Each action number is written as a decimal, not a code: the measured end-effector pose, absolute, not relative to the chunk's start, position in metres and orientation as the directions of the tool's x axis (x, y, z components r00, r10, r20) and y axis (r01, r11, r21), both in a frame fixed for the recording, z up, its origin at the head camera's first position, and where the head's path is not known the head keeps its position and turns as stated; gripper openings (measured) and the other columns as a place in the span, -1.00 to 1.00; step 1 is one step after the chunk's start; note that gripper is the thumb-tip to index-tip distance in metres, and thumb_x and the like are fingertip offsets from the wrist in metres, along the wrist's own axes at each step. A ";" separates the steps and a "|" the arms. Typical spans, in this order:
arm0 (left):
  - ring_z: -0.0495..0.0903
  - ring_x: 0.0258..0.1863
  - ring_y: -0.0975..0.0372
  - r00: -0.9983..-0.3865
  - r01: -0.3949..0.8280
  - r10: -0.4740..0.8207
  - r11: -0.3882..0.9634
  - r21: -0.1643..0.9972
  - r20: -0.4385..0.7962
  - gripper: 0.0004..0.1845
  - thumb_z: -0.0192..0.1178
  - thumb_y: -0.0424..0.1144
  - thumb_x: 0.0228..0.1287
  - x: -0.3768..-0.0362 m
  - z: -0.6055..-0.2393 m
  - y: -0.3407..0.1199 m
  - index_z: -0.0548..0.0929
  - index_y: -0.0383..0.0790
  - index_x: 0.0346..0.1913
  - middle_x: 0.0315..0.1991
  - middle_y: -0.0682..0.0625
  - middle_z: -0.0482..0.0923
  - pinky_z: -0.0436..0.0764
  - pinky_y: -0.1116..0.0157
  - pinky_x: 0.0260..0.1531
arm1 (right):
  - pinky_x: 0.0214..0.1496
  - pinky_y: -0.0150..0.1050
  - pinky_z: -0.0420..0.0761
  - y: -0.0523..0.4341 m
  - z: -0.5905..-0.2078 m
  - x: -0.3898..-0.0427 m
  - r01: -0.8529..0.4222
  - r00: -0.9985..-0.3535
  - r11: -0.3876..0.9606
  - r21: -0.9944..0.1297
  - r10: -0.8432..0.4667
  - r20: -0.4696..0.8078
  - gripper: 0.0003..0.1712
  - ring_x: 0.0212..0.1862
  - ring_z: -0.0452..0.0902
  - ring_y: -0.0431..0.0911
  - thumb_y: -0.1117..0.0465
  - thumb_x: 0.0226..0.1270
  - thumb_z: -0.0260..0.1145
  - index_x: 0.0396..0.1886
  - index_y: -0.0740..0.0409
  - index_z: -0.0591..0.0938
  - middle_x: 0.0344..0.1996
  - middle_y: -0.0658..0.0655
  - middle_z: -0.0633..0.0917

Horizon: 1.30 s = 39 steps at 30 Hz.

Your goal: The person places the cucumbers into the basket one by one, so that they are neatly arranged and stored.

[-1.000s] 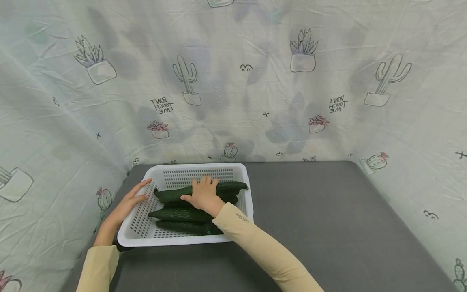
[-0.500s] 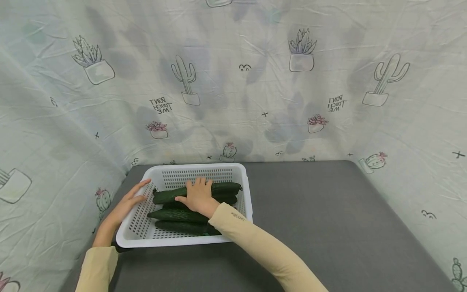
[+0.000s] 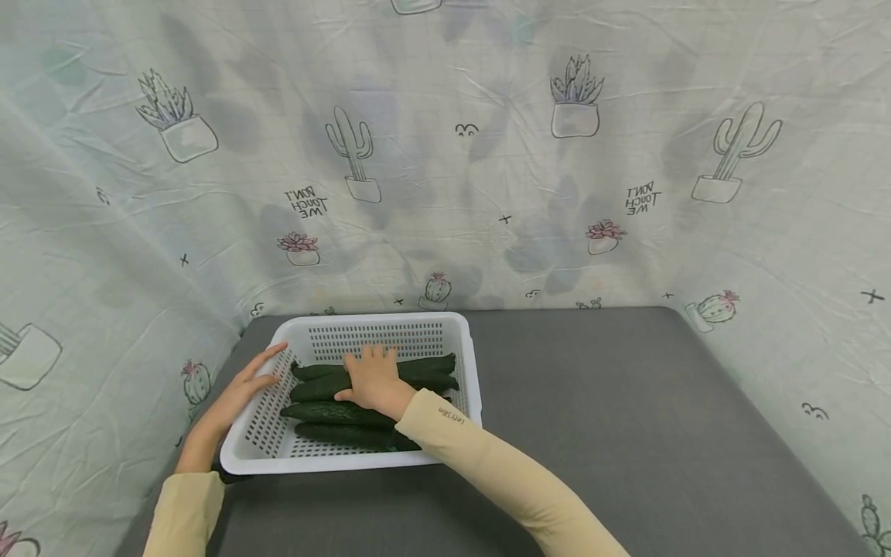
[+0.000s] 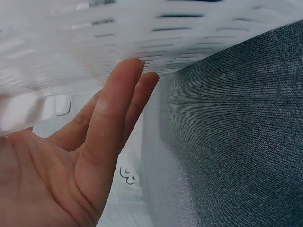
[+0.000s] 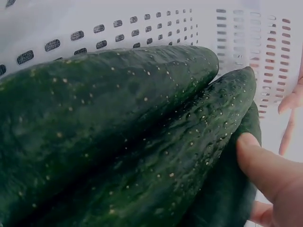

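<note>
Your right hand (image 3: 374, 379) grips the top cucumber (image 3: 425, 365) in the white basket (image 3: 466, 363), at ten o'clock on the table (image 3: 626, 418). Your left hand (image 3: 240, 391), fingers straight, steadies the basket's left wall.

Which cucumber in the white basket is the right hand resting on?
The right hand rests on the top cucumber of the pile, toward the far wall of the basket. The two cucumbers nearest the person lie untouched.
</note>
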State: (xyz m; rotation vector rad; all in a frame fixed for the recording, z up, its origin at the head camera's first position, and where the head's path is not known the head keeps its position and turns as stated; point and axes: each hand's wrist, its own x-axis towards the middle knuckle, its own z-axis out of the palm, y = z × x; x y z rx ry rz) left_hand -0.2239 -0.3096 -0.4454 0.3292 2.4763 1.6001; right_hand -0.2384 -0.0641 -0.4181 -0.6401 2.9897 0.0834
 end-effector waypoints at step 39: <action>0.15 0.21 -0.38 -0.920 0.322 0.390 0.705 0.632 0.033 -0.32 -0.02 -0.16 0.40 -0.236 -0.421 -0.320 -0.04 -0.17 0.46 0.37 -0.46 -0.06 0.28 -0.30 -0.05 | 0.22 0.02 0.28 -0.027 -0.389 -0.262 -0.453 -0.878 0.891 -0.025 -0.451 -0.159 -0.42 0.19 0.35 -0.02 -0.37 0.22 0.03 0.12 -0.21 0.47 0.12 0.02 0.46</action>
